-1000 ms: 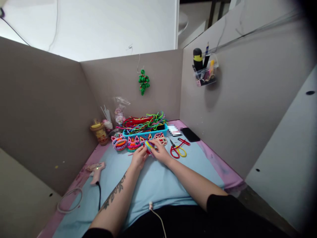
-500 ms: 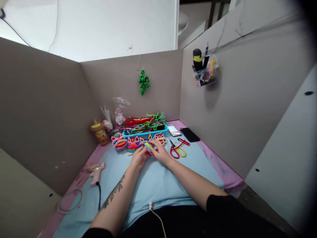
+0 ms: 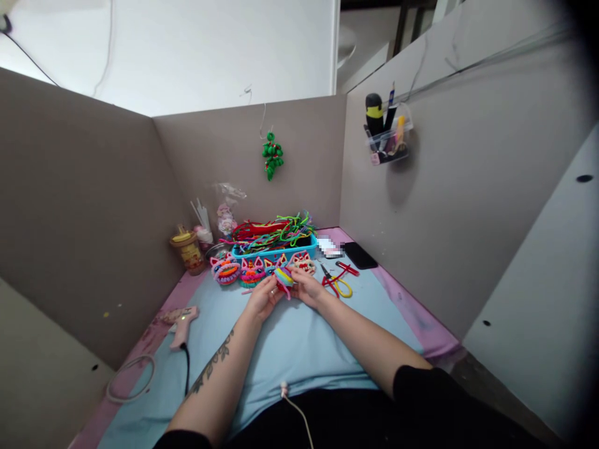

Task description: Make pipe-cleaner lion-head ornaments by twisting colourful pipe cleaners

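Between my two hands is a small striped piece of fuzzy pipe cleaners [image 3: 283, 277] in yellow, blue, purple, red and pink, with a pink end hanging below it. My left hand [image 3: 263, 299] pinches it from the left. On its right side the fingers of my right hand [image 3: 306, 288] are closed on it. Just behind stand several pipe-cleaner animal heads with ears and wide mouths, among them a pink and orange one [image 3: 225, 270] and one with a striped horn [image 3: 253, 272]. Part of the piece is hidden by my fingers.
A blue basket [image 3: 276, 254] heaped with pipe cleaners stands behind the heads. Scissors [image 3: 345, 287], red-handled tweezers [image 3: 347, 269] and a black phone [image 3: 360, 255] lie to the right. A pink glue gun [image 3: 184, 327] with a cord and a lidded cup [image 3: 189, 252] are on the left.
My right hand has moved slightly right and down off the top of the striped piece, so more of its stripes and a pink end show. My left hand has barely moved.
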`<state>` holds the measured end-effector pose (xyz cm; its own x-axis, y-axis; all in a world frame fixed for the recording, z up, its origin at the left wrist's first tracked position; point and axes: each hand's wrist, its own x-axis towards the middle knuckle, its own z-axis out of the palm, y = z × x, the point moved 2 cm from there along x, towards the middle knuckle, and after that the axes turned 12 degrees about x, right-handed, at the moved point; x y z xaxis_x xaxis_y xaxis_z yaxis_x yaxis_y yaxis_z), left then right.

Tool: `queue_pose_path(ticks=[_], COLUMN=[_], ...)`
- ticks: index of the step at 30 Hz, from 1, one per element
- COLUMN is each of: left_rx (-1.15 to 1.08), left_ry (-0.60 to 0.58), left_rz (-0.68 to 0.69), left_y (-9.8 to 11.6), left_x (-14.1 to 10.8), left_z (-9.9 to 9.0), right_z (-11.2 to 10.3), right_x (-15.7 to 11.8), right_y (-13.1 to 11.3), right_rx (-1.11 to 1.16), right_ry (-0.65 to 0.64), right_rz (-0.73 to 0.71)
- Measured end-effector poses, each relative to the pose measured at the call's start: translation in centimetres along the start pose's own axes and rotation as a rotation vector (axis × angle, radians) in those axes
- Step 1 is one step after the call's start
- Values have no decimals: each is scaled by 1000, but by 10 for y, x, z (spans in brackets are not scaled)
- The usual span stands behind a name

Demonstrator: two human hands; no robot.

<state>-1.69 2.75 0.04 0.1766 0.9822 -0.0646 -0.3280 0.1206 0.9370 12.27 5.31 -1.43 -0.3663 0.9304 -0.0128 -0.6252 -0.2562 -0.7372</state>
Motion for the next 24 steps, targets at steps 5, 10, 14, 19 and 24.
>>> queue_pose_path(ticks=[5,10,14,19,24], left_rx=[38,106,125,23,-11], left_ry=[1,89,176,142,102], left_rz=[19,117,158,100,62], left_y=[-1,-4,-4,1,2], left_x=[1,5,5,1,0], left_z=[-2,-5,-5,0,0], right_z=[2,4,5,1,0], right_x=[-2,-1,0,2,2], right_y=[-1,3,6,4,4], right_rx=[30,26,8,58,64], right_ry=[45,7,4,72,96], right_rz=[-80,-137,-152,-121,-93])
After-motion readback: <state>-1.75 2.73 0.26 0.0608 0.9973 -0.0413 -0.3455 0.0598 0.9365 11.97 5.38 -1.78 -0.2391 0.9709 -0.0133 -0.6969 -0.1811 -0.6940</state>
